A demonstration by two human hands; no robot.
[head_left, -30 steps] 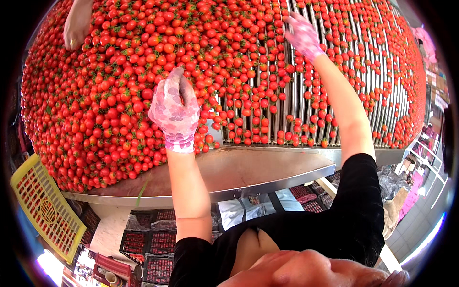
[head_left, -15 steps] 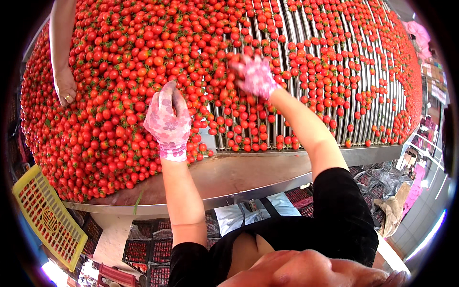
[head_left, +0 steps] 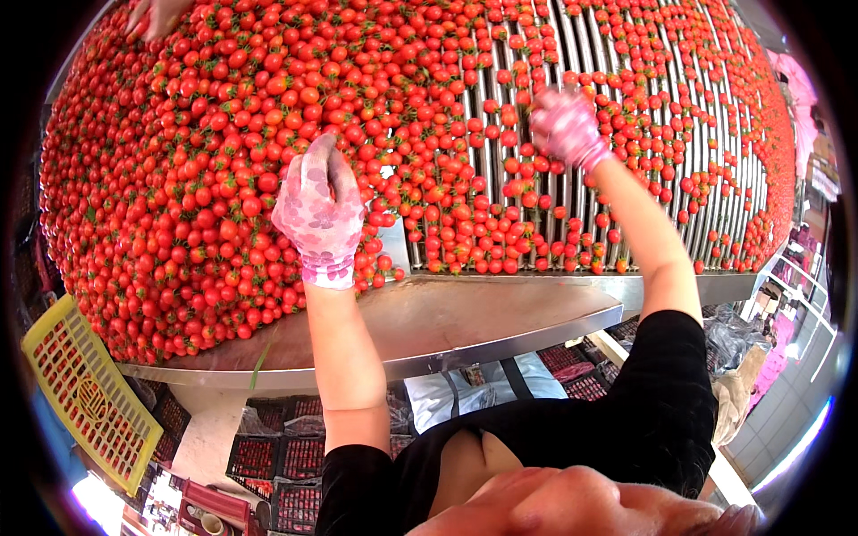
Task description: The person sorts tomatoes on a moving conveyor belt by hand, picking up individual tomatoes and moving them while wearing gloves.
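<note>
Small red tomatoes (head_left: 223, 179) with green stems lie thick across a metal sorting table. My left hand (head_left: 319, 210), in a pink flowered glove, is over the edge of the pile with its fingers curled in; whatever it may hold is hidden. My right hand (head_left: 565, 125), in a matching glove, is stretched out over the metal rollers (head_left: 572, 40) among scattered tomatoes. Motion blurs its fingers, so their grip does not show. Between the pile and the rollers a piece of a pale metal plate (head_left: 394, 248) shows near my left wrist.
A metal ledge (head_left: 483, 308) runs along the near side of the table. At the left hangs a yellow plastic basket (head_left: 89, 393). Dark crates (head_left: 299, 457) with tomatoes stand below. Another person's hand (head_left: 161, 16) reaches in at the far left.
My right hand has swept rightward over the rollers, and more tomatoes now lie on their left part. My left hand has barely moved. The other person's hand has drawn back toward the far edge.
</note>
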